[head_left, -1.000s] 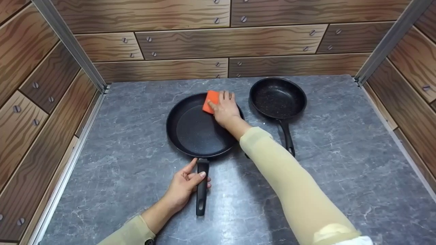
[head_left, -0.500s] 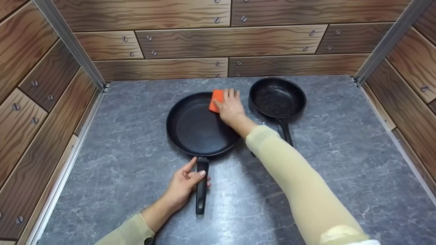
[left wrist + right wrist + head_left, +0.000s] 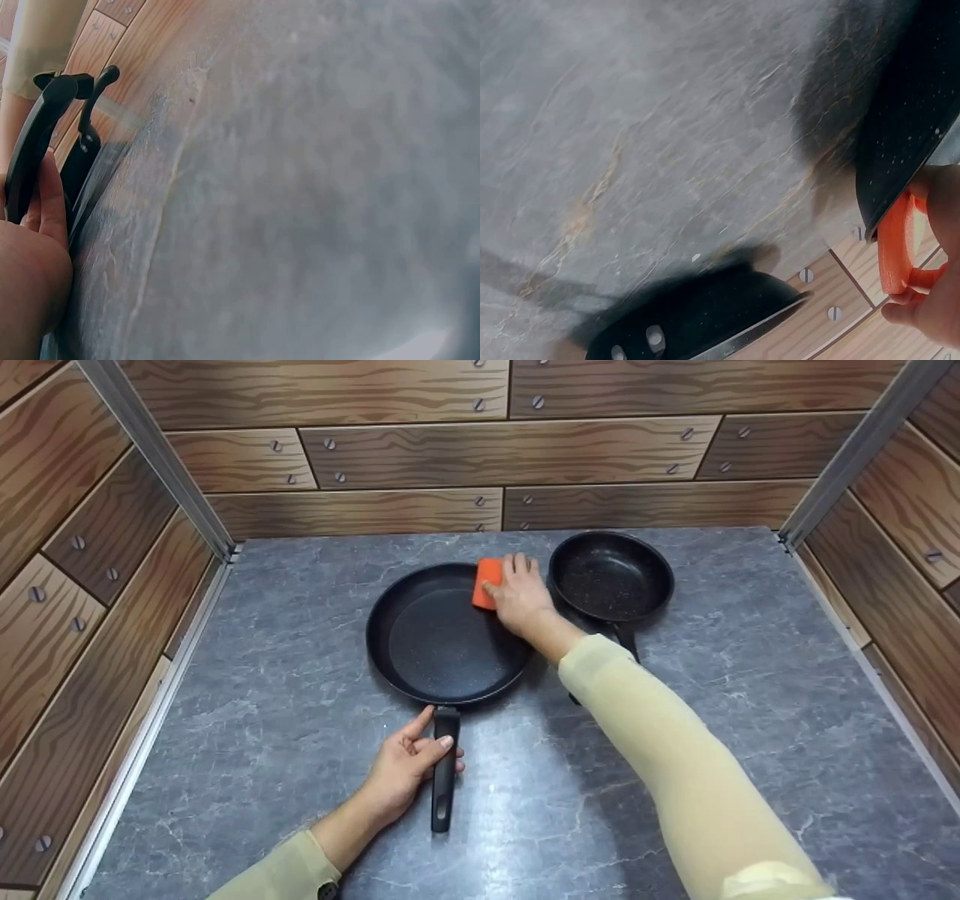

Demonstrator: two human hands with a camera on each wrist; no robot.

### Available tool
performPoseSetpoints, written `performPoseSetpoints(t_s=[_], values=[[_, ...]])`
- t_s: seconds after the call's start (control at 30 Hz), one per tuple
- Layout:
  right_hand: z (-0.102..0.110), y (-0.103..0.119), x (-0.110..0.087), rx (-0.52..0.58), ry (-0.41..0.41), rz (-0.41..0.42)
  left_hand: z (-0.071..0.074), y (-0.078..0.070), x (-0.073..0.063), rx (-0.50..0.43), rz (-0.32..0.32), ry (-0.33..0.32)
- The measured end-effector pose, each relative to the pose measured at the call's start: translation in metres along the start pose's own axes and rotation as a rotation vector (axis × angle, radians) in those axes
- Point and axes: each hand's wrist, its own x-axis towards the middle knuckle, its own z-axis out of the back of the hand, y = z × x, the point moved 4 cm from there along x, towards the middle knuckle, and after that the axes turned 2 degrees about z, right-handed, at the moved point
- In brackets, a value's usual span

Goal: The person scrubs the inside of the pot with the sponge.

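Note:
My left hand (image 3: 397,776) grips the black handle (image 3: 444,791) of a large dark frying pan (image 3: 442,652), its index finger stretched up toward the pan's edge. That same handle (image 3: 39,135) rises above the palm in the left wrist view. At the pan's far right side, my right hand (image 3: 523,600) holds an orange sponge (image 3: 487,583) against the inner wall, thumb on the near face. Seen from the right wrist, the sponge (image 3: 895,251) sits at the rim beneath curled fingers, beside the pan's speckled outer side (image 3: 911,112).
A smaller speckled frying pan (image 3: 611,577) stands to the right, close beside the right hand; the sleeve (image 3: 660,735) hides part of its handle. Both pans are over a grey marbled tabletop (image 3: 285,660), with wood-patterned walls (image 3: 487,454) at the back and sides.
My right hand has slid the sponge rightward along the pan's far inner edge, its forearm shifting right too and covering more of the small pan's handle. The left hand and large pan hardly moved.

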Motion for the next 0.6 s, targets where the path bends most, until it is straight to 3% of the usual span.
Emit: performPoseSetpoints(t_s=[0.6], values=[[0.004,-0.019,-0.012,-0.059,-0.009,0.115,0.000,0.001,0.001,-0.004,-0.007,-0.009]])
